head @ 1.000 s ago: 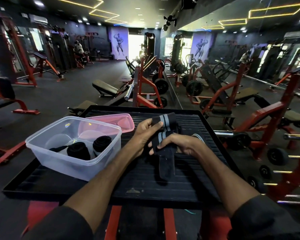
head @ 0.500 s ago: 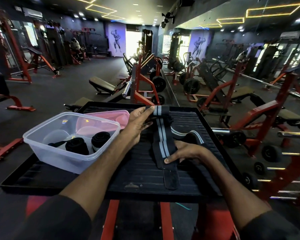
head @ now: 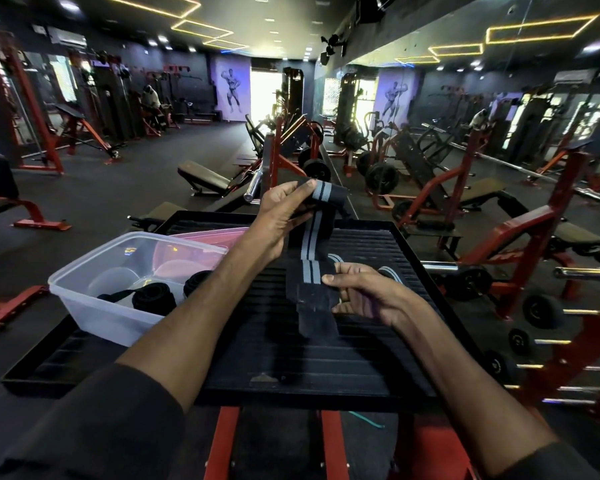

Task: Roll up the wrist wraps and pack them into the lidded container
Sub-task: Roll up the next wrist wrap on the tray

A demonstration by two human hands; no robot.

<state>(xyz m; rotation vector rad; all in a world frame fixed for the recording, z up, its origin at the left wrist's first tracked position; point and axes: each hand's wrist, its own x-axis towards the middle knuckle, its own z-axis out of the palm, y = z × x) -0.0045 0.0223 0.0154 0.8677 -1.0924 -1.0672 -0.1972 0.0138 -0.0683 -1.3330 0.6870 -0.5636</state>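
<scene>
A black wrist wrap with two grey stripes (head: 310,251) hangs stretched between my hands above the black ribbed tray (head: 361,358). My left hand (head: 281,216) pinches its top end, raised over the tray's far edge. My right hand (head: 364,292) holds its lower part, thumb on the stripes, and the black tail hangs below. Another striped wrap (head: 390,273) lies on the tray behind my right hand, mostly hidden. The clear plastic container (head: 94,306) stands open at the tray's left with two rolled black wraps (head: 153,299) inside. Its pink lid (head: 205,239) lies behind it.
The tray sits on a red metal frame (head: 226,441). Benches, red racks and weight plates (head: 541,310) fill the gym floor beyond and to the right. A mirror wall runs along the right side.
My left hand has lifted the wrap's top end up and away from me, drawing the wrap out from a bunched fold to a long strip. My right hand stayed low on it.
</scene>
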